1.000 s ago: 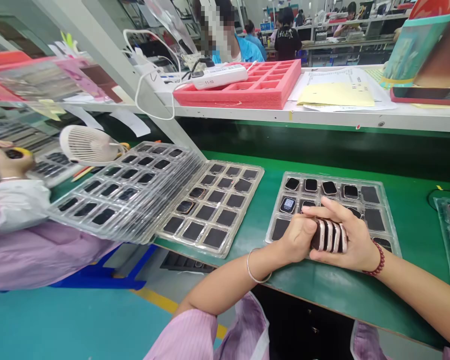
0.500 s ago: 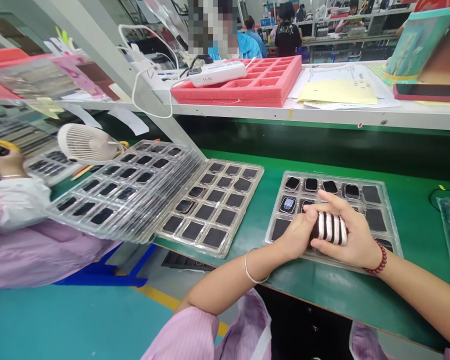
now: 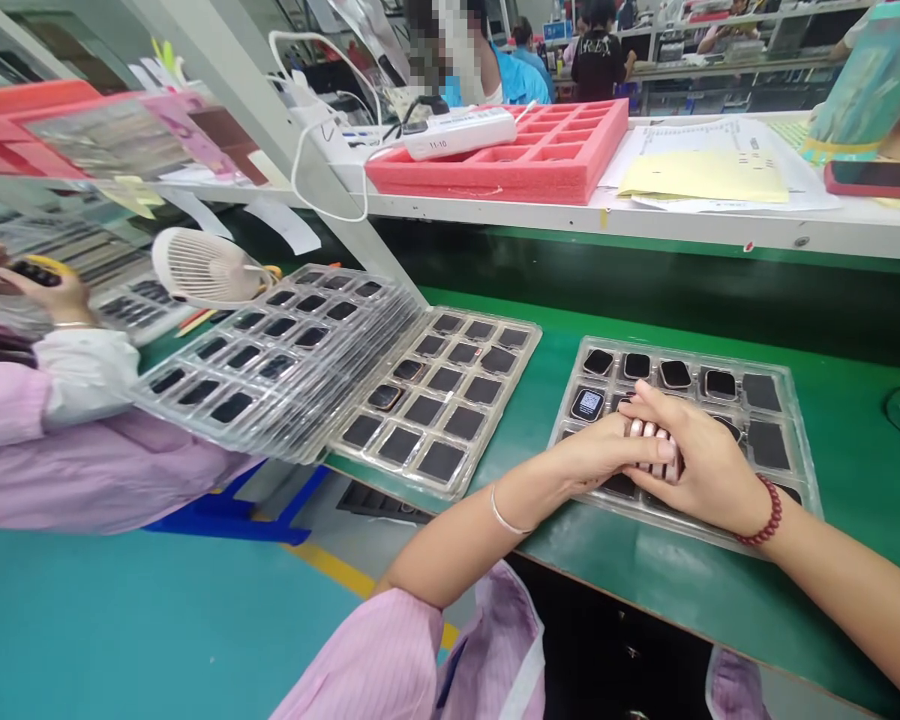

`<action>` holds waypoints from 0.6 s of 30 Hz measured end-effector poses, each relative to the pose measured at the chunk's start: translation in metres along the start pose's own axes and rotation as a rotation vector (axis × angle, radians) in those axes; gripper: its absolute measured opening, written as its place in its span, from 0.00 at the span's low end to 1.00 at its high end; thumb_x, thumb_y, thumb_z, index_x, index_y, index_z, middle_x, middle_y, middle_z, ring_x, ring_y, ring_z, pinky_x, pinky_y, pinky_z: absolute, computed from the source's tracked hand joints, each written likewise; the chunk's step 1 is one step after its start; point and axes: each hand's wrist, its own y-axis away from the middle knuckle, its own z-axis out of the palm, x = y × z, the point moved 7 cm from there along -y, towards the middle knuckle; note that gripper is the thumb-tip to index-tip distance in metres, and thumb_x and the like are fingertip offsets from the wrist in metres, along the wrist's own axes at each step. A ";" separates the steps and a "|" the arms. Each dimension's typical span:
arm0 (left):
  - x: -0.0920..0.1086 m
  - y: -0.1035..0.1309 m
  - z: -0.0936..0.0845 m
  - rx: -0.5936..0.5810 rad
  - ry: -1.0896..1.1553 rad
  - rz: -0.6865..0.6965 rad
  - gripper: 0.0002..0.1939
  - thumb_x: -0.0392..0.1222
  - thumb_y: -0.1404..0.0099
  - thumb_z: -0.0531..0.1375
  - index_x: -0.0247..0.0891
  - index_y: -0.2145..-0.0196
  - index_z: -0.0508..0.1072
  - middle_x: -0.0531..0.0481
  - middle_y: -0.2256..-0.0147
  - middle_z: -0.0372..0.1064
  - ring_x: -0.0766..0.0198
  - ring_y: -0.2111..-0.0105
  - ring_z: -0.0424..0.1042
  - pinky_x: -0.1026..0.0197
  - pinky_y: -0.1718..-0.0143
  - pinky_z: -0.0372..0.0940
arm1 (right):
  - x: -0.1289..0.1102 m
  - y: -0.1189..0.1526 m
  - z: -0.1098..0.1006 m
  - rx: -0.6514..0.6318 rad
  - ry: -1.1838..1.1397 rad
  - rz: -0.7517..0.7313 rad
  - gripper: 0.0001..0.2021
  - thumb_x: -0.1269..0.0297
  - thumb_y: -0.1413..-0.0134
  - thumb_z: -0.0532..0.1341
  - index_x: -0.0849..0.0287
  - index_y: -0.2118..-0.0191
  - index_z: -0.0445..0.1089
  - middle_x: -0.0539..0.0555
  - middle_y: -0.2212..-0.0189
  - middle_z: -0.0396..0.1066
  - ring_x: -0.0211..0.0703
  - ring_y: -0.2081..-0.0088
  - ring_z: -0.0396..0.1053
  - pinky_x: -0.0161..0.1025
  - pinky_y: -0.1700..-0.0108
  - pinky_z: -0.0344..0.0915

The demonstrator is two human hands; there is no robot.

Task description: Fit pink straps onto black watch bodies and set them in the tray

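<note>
A short row of smartwatch bodies, pale-edged and standing on their sides, is held between both my hands. My right hand wraps round it from the right, its fingers closed. From the left, my left hand closes on the same row, with its thumb across the front. Both hands are over a clear plastic tray with watches in its pockets. One watch there has a lit screen showing a code pattern. My hands hide several of the tray's pockets.
Left of my hands lies another clear tray with dark pockets, beside a tilted stack of trays. A white fan stands behind the stack. At far left a co-worker's hand holds dark pieces. A shelf bears a pink foam tray.
My left thumb has moved across the front of the watch row, and my hands have closed further round it. The whole view has shifted slightly. The co-worker's second hand has come into view.
</note>
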 end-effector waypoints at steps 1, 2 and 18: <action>-0.001 0.000 0.001 -0.012 -0.010 -0.004 0.20 0.51 0.51 0.74 0.32 0.73 0.74 0.49 0.74 0.70 0.66 0.70 0.70 0.63 0.66 0.63 | -0.001 0.000 0.001 -0.001 0.013 -0.012 0.41 0.61 0.38 0.63 0.53 0.27 0.40 0.59 0.49 0.75 0.55 0.48 0.73 0.53 0.48 0.73; -0.001 0.000 0.001 -0.019 -0.020 -0.013 0.20 0.50 0.51 0.74 0.32 0.74 0.74 0.49 0.74 0.70 0.66 0.71 0.70 0.63 0.67 0.63 | -0.001 0.000 0.001 0.000 0.029 -0.015 0.41 0.61 0.38 0.63 0.52 0.27 0.40 0.60 0.48 0.74 0.56 0.47 0.72 0.53 0.48 0.73; -0.002 0.002 -0.004 0.093 -0.058 0.031 0.21 0.53 0.51 0.74 0.31 0.73 0.75 0.48 0.74 0.71 0.64 0.70 0.70 0.61 0.64 0.65 | 0.005 -0.006 -0.005 0.005 0.102 0.042 0.17 0.59 0.46 0.67 0.56 0.51 0.71 0.64 0.37 0.62 0.65 0.37 0.60 0.63 0.39 0.62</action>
